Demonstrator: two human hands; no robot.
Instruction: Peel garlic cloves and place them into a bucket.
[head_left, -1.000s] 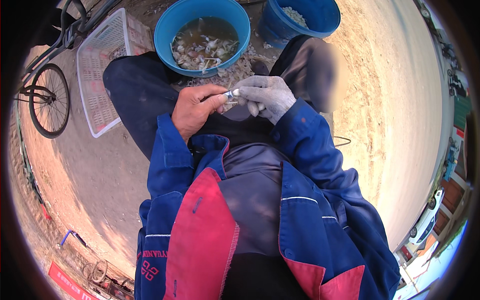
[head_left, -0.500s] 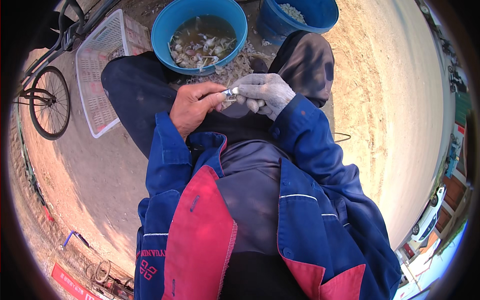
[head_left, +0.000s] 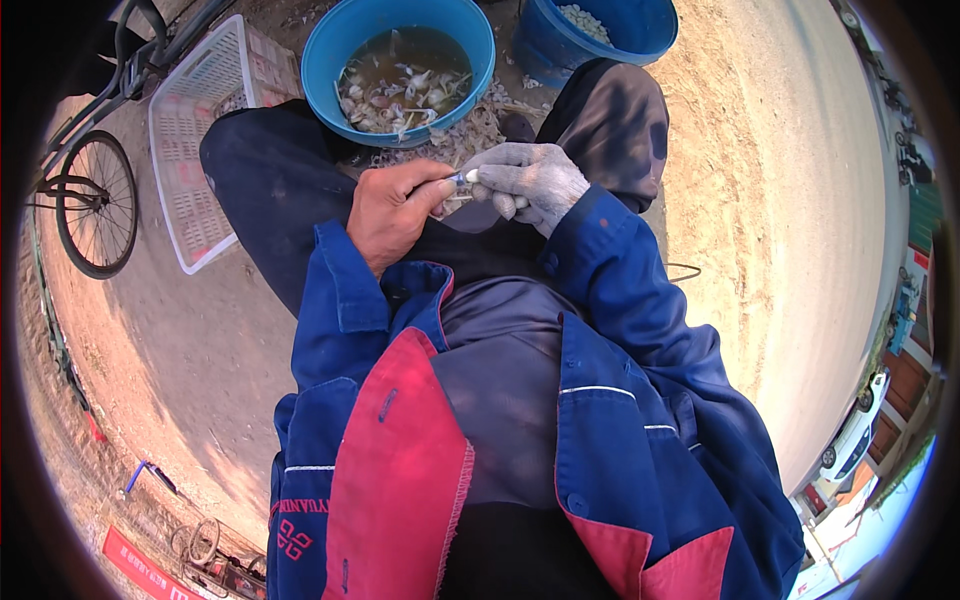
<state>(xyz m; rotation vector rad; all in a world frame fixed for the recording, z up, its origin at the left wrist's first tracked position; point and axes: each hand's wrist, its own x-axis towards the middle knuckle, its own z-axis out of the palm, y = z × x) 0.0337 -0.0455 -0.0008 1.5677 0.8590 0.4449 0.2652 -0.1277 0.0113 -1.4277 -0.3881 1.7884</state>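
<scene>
My bare left hand (head_left: pixel 388 215) is closed, thumb and forefinger pinching a small tool with a shiny metal blade (head_left: pixel 459 179), most of which the fingers hide. Its tip meets a pale garlic clove (head_left: pixel 472 175) held between the fingertips of my right hand (head_left: pixel 530 180), which wears a greyish-white glove. The right hand's other fingers curl below the clove. Both hands are close together above my lap. Just beyond them stands a blue basin (head_left: pixel 318 85) with garlic (head_left: pixel 400 100) in murky water. At the far right a blue bucket (head_left: pixel 535 45) contains peeled white cloves (head_left: pixel 583 22).
Garlic skins (head_left: pixel 470 130) litter the ground between my knees and the basin. A white plastic crate (head_left: pixel 180 160) stands at my left, beside a bicycle wheel (head_left: pixel 97 205). Dirt ground (head_left: pixel 730 200) spreads to the right, with a parked white car (head_left: pixel 857 425) farther off.
Both hands have shifted very slightly, still meeting at the clove. More of the white clove shows at the blade's tip. Basin, bucket and crate look the same.
</scene>
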